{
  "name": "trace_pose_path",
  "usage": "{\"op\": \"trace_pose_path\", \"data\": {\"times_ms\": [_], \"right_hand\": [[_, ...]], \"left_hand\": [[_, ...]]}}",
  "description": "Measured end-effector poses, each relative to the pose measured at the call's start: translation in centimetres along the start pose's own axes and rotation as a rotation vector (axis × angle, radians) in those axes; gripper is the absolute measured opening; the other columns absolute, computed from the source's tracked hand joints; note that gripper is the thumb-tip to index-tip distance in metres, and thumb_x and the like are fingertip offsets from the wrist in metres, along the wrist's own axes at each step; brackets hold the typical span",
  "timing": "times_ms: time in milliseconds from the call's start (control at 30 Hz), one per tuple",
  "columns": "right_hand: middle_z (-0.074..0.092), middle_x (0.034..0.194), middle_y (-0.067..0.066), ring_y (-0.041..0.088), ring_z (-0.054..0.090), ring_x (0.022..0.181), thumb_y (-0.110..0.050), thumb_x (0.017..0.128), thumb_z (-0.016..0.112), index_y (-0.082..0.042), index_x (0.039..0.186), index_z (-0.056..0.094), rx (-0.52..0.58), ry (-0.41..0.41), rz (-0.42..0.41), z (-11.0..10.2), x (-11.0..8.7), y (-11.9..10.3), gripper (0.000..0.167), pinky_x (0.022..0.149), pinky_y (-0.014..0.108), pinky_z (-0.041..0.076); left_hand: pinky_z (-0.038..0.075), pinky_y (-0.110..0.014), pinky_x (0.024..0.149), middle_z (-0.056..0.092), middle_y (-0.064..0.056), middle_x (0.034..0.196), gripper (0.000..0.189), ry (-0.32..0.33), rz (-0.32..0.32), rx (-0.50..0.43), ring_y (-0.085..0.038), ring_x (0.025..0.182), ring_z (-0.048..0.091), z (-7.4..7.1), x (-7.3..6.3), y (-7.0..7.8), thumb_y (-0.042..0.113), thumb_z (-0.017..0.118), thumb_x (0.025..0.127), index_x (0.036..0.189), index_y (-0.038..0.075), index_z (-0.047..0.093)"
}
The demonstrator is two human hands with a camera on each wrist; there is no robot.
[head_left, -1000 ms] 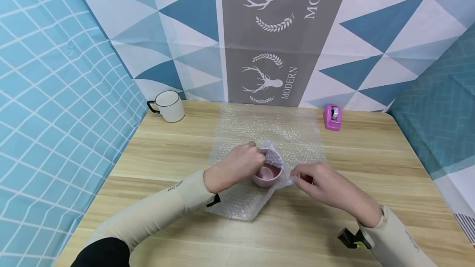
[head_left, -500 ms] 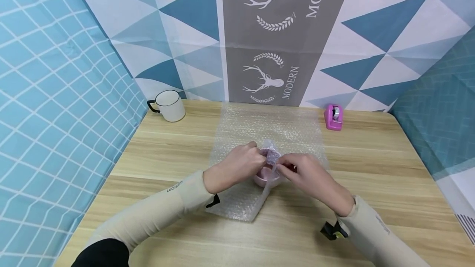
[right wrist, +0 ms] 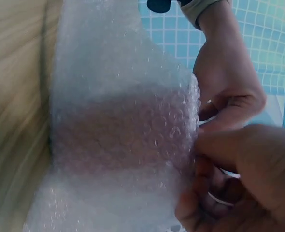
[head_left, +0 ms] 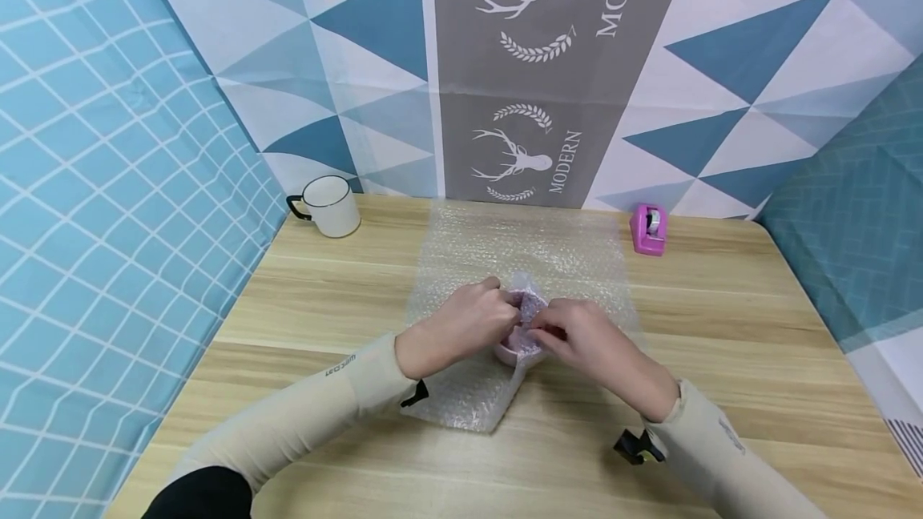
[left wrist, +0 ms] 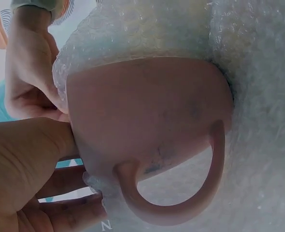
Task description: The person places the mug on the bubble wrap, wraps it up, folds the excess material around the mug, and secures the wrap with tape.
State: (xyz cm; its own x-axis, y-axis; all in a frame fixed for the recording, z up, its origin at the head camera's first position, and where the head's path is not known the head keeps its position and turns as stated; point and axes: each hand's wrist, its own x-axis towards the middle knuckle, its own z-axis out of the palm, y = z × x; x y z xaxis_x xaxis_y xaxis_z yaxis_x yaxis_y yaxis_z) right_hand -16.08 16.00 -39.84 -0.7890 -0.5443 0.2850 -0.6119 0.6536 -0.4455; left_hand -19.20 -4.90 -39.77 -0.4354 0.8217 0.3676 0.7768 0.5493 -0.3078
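Wrapping pink mug (left wrist: 147, 106), right side covered: gripping it with left fingers (left wrist: 67, 212), pinching bubble wrap (head_left: 534, 243) with right fingers (right wrist: 220, 146); leaving handle (left wrist: 169, 215) side bare, far-right tape dispenser (head_left: 649, 245) unused.

In the head view, the left hand (head_left: 461, 323) is covering the left side of the pink mug (head_left: 507, 354) and hiding its handle (left wrist: 176, 212) at mid-frame. The right hand (head_left: 594, 343) is masking the mug's right rim. The top edge is cutting off the grey panel (head_left: 537, 78), the bottom edge the right sleeve (head_left: 724, 447). In the right wrist view, bubble wrap (right wrist: 104, 48) is blurring the mug into a pink band, mid-frame. The left wrist view's left edge is cropping the left hand.
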Motion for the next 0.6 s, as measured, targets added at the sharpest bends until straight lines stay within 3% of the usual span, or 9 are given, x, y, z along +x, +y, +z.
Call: {"op": "trace_pose_path", "data": {"times_ms": [67, 200, 300, 400, 500, 600], "right_hand": [[0.065, 0.079, -0.006, 0.003, 0.053, 0.068, -0.017, 0.091, 0.078, -0.012, 0.088, 0.079, -0.045, -0.012, -0.055, -0.1, -0.2, 0.0, 0.006, 0.06, 0.02, 0.05], [0.064, 0.091, -0.002, 0.007, 0.055, 0.079, -0.032, 0.087, 0.082, -0.007, 0.101, 0.081, -0.103, -0.037, -0.145, -0.4, -0.7, 0.1, 0.028, 0.068, 0.024, 0.053], [0.065, 0.107, 0.007, 0.016, 0.062, 0.095, -0.035, 0.082, 0.085, -0.006, 0.104, 0.081, -0.146, -0.042, -0.219, -0.6, -0.9, 0.3, 0.037, 0.084, 0.032, 0.058], [0.064, 0.127, 0.019, 0.03, 0.065, 0.114, -0.032, 0.082, 0.085, -0.005, 0.103, 0.08, -0.185, -0.035, -0.266, -0.6, -1.1, 0.4, 0.035, 0.099, 0.043, 0.057], [0.064, 0.136, 0.022, 0.034, 0.063, 0.115, -0.03, 0.084, 0.083, -0.007, 0.103, 0.081, -0.204, -0.036, -0.256, -0.5, -1.1, 0.4, 0.03, 0.097, 0.044, 0.057], [0.069, 0.132, 0.017, 0.029, 0.061, 0.107, -0.03, 0.085, 0.081, -0.007, 0.105, 0.08, -0.214, -0.041, -0.237, -0.4, -1.0, 0.5, 0.03, 0.09, 0.041, 0.057]], "left_hand": [[0.051, -0.022, 0.056, 0.069, 0.01, 0.079, 0.017, 0.003, 0.002, -0.004, -0.014, 0.064, 0.057, 0.1, 0.0, 0.0, 0.016, 0.076, 0.085, 0.07, 0.023, 0.072], [0.05, -0.024, 0.061, 0.071, 0.01, 0.084, 0.011, 0.008, -0.001, -0.012, -0.014, 0.068, 0.058, 0.3, -0.1, 0.0, 0.018, 0.078, 0.084, 0.076, 0.024, 0.075], [0.05, -0.025, 0.063, 0.072, 0.01, 0.088, 0.006, 0.003, 0.0, -0.013, -0.015, 0.071, 0.059, 0.5, -0.2, 0.0, 0.02, 0.078, 0.085, 0.079, 0.024, 0.077], [0.051, -0.024, 0.063, 0.075, 0.008, 0.094, 0.004, 0.001, 0.001, -0.041, -0.014, 0.073, 0.059, 0.6, -0.3, 0.0, 0.022, 0.076, 0.088, 0.085, 0.022, 0.079], [0.051, -0.023, 0.065, 0.077, 0.006, 0.098, 0.004, 0.012, -0.015, -0.089, -0.014, 0.075, 0.059, 0.7, -0.4, 0.0, 0.022, 0.076, 0.09, 0.089, 0.019, 0.079], [0.05, -0.025, 0.069, 0.077, 0.003, 0.09, 0.006, 0.04, -0.03, -0.13, -0.015, 0.073, 0.059, 0.8, -0.5, -0.1, 0.018, 0.075, 0.091, 0.085, 0.015, 0.077]]}}
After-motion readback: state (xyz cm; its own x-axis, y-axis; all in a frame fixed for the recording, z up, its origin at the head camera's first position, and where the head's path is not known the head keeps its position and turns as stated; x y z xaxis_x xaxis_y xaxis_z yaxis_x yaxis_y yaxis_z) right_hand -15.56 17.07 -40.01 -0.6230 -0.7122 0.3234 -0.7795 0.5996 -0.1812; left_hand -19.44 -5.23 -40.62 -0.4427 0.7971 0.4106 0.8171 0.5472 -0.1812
